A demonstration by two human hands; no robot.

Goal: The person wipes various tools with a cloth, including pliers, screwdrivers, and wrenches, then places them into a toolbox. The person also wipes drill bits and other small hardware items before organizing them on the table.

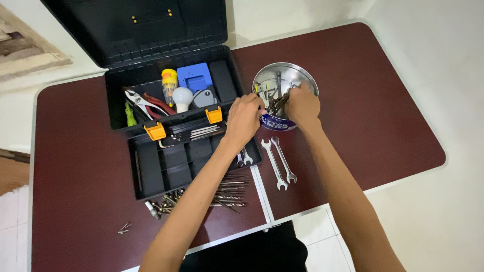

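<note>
On the dark red counter (383,100) stands a round metal tin (285,85), its shiny inside holding a loose bunch of tools (275,98) that stick up at angles. Both hands meet at this tin. The left hand (244,118) is curled over its near left rim, fingers bent and touching the tin's edge; whether they pinch anything I cannot tell. The right hand (302,105) reaches in from the near right side, its fingers closed around the dark tools inside, though the exact piece it grips is hidden.

Just in front of the tin, between the two forearms, lie two open-ended spanners (278,162) side by side, flat on the counter. Left of the tin sits an open black toolbox (151,75) with its lid raised. Its deep part holds pliers (141,103), a white light bulb (182,97), a blue case (194,76) and a small yellow-capped bottle (169,83). A black tray (166,168) with orange clips (155,131) rests across the toolbox's near edge, with a set of hex keys (201,132) in it. Near the tray's front edge, partly under the left forearm, a heap of drill bits and bolts (222,194) spreads over the counter. Well apart, near the left front, lie a few small screws (124,228).
</note>
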